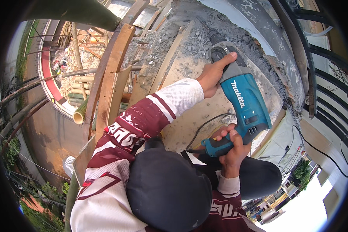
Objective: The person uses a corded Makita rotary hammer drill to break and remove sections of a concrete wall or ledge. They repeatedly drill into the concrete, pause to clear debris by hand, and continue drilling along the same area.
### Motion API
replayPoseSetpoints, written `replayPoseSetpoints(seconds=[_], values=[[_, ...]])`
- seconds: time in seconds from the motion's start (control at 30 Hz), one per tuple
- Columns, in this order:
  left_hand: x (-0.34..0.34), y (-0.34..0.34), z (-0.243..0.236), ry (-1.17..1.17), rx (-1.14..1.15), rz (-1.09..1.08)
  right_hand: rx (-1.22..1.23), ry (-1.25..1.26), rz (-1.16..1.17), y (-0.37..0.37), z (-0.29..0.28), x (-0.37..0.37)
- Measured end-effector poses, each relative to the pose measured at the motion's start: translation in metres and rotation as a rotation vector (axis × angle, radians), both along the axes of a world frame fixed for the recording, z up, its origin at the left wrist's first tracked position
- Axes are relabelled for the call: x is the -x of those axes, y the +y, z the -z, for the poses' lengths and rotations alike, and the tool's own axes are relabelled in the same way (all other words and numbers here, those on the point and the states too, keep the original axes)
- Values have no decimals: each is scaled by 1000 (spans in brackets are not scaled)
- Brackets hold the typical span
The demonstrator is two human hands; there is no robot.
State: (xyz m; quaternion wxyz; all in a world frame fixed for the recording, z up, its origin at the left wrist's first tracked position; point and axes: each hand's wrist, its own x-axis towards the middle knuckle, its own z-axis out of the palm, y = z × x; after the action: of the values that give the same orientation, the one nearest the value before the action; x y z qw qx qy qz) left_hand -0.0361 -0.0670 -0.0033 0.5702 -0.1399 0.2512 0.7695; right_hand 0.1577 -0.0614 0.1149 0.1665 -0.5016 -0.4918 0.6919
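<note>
A teal and black hammer drill [241, 94] lies slanted across the middle, its chuck and bit [213, 34] pointing up at broken grey concrete [197, 42]. My left hand [215, 75] grips the drill's front part just behind the chuck, thumb laid along its top. Around the rear handle my right hand [235, 150] is closed; whether a finger presses the trigger cannot be made out. A black power cord [199, 133] leaves the handle's end and curves over the dusty board under the drill. The bit's tip meets the rubble near the wall, though the exact contact is unclear.
Wooden planks [116, 77] and bamboo poles [80, 112] edge the platform at left, above a street [46, 135] far below. A black metal railing [328, 89] stands at right. Loose concrete chunks lie around the bit. My bent knees [168, 185] are close under the drill.
</note>
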Motion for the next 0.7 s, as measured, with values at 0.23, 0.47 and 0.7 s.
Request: replayPoseSetpoints(seconds=[0.23,0.47,0.7], values=[[-22,20,-20,86,16,64,-55,35,67,15,-40,-14],[-34,28,-22,213,119,149,-46,26,100,16,-26,-34],[-4,65,-25,125,196,-9,1,-54,67,91,-32,11]])
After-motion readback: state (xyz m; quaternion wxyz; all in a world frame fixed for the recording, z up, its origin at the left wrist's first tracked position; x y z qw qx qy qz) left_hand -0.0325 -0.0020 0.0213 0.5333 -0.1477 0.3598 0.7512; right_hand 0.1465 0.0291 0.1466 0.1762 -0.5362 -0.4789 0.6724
